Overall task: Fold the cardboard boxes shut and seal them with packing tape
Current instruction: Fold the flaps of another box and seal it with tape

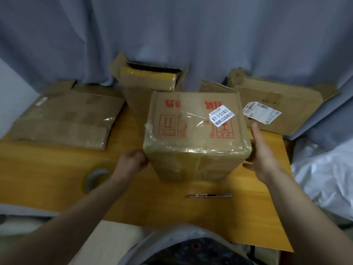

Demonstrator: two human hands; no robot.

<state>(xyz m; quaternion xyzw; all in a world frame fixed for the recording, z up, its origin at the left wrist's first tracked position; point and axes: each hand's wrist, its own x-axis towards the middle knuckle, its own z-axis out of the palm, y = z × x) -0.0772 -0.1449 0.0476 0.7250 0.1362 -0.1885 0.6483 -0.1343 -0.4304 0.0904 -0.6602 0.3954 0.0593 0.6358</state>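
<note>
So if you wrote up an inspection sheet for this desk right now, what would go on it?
Surface: yellow wooden table.
Job's things: taped middle box with red print and a white sticker; open box behind it; left flattened box; right flattened box with a shipping label; blurred tape roll at near left.
Clutter: metal cutter in front of the middle box.
Grippers: left hand at the box's near left corner, fingers unclear; right hand open beside its right side.
Cables: nothing seen.
Surroundings: grey-blue curtain behind; white plastic sheet at right.
</note>
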